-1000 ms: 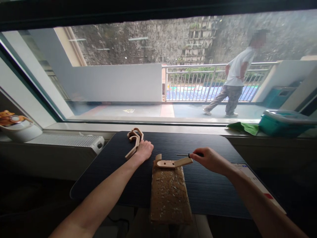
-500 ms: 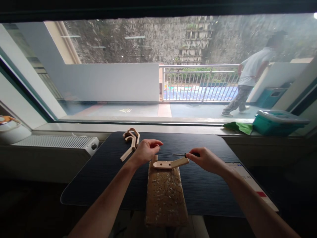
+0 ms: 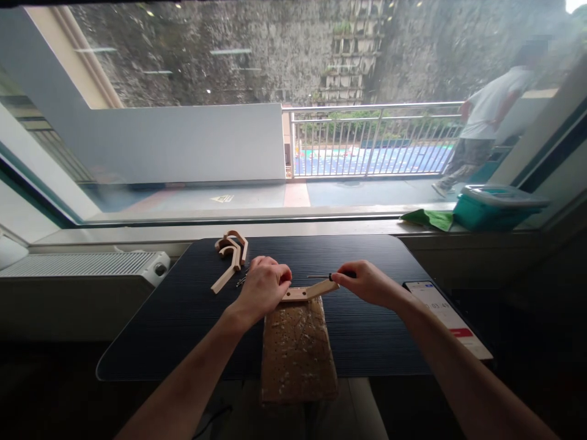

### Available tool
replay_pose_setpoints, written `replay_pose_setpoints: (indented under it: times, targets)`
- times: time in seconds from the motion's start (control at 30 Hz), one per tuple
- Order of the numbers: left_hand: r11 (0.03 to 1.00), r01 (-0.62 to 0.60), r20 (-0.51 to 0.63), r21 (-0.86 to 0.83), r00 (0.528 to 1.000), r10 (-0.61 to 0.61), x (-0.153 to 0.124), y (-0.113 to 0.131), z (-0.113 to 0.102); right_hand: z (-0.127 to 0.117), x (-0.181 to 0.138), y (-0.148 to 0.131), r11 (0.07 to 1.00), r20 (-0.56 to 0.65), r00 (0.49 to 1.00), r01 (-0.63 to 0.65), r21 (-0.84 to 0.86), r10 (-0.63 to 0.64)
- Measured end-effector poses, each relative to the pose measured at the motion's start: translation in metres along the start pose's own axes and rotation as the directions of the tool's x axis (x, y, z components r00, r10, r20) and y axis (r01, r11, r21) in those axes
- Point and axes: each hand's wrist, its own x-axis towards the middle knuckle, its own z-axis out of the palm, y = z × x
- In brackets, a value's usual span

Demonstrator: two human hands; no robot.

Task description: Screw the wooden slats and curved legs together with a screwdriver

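A bent wooden hook piece (image 3: 310,291) lies across the far end of a scarred wooden board (image 3: 297,349) on the dark table (image 3: 174,311). My left hand (image 3: 263,286) is curled over the hook's left end, fingers closed on it. My right hand (image 3: 367,283) pinches a thin dark-handled screwdriver (image 3: 326,276) whose shaft points left just above the hook's raised right end. Several more curved wooden pieces (image 3: 229,256) lie behind and left of my left hand.
A phone (image 3: 447,318) with a lit screen lies on the table's right side. On the sill stand a teal lidded box (image 3: 498,208) and a green cloth (image 3: 424,219). A white heater (image 3: 82,264) sits at left. Outside the window a person (image 3: 486,128) walks along the balcony.
My left hand left the pile of curved pieces, swung right and closed over the hook's left end. My right hand kept the screwdriver by the hook. The person outside walked right.
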Motion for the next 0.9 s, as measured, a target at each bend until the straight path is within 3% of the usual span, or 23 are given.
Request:
replay_pose_setpoints:
  times: [0.47, 0.9]
  targets:
    - [0.98, -0.181, -0.02, 0.088, 0.983, 0.183, -0.009, -0.001, 0.01, -0.001, -0.003, 0.001, 1.0, 0.002, 1.0, 0.002, 0.025, -0.003]
    - [0.979, -0.186, -0.08, 0.088, 0.978, 0.193, -0.019, 0.0, 0.017, -0.001, -0.003, -0.005, 1.0, 0.01, 1.0, -0.001, 0.008, 0.001]
